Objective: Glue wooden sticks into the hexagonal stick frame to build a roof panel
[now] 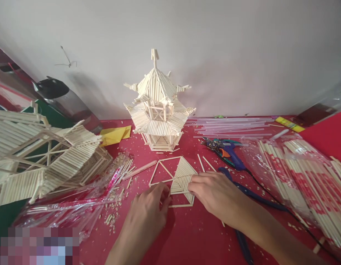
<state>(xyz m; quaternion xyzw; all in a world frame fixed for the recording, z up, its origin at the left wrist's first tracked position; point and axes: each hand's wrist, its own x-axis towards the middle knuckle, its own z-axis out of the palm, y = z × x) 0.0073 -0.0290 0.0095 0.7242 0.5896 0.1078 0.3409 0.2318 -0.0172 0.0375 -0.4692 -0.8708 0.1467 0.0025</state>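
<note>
A flat hexagonal frame of thin wooden sticks (pixel 184 173) lies on the red tabletop. Its right sections are filled with close-laid sticks; the left ones are bare outline. My left hand (pixel 152 206) is closed at the frame's lower left edge, fingertips partly hidden behind the knuckles. On the opposite side, my right hand (pixel 211 191) has its fingers curled over the filled part's right edge, gripping there. Just behind the frame stands a small two-roofed stick pagoda (pixel 158 106).
A larger stick structure (pixel 57 158) and clear plastic wrap (pixel 76 206) fill the left. At right are a blue glue gun (pixel 228 152), dark-blue-handled pliers (pixel 259 197) and bagged sticks (pixel 305 176). Clear glue sticks (pixel 231 127) lie along the wall. Wood scraps (pixel 112 209) are scattered about.
</note>
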